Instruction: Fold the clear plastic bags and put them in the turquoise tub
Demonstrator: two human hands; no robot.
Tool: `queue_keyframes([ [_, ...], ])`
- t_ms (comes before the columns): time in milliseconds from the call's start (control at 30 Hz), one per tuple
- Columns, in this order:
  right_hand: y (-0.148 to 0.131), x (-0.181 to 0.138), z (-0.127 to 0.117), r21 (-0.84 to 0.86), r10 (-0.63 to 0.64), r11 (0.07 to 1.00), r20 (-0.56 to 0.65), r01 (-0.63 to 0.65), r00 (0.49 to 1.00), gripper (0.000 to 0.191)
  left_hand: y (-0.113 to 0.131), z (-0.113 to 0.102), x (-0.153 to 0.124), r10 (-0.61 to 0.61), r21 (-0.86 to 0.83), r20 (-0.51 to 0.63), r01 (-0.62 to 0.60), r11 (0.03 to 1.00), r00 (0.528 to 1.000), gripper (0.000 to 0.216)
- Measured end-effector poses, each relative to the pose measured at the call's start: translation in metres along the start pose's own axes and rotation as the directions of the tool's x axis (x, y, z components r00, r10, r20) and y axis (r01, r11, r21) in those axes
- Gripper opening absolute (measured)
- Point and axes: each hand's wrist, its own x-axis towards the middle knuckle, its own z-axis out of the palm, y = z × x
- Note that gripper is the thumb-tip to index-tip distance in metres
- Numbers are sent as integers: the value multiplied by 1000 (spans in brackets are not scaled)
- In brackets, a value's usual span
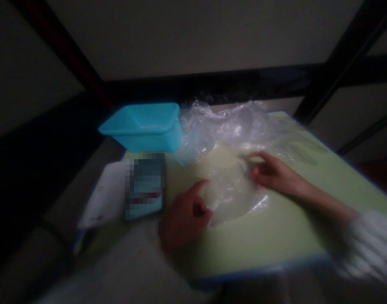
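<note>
A clear plastic bag (233,198) lies flat and slightly wrinkled on the table between my two hands. At its left edge is my left hand (185,217), its forefinger and thumb spread apart and their tips at the film. My right hand (274,173) is at the bag's upper right side. There the forefinger stretches out, while the other fingers curl in against the plastic. Blur softens both hands. Beyond them spreads a crumpled heap of clear plastic bags (240,126).
A turquoise plastic tub (155,139) stands at the table's back left. In front of it lies a flat, partly pixelated dark-and-light-blue object (147,190), beside white paper (106,192). The yellow-green table (259,245) has a blue edge; a wall (206,38) rises behind.
</note>
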Motion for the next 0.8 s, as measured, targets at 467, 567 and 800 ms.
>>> queue_keyframes([
  [467, -4, -2, -10, 51, 60, 997, 113, -66, 992, 51, -24, -3, 6, 660, 612, 194, -615, 497, 726, 43],
  [567, -2, -1, -10, 51, 54, 997, 114, -60, 992, 49, -24, -3, 9, 604, 603, 293, -634, 485, 741, 46],
  [800, 0, -1, -10, 51, 31, 998, 116, -37, 993, 47, -20, -4, 10, 516, 531, 360, -626, 571, 777, 59],
])
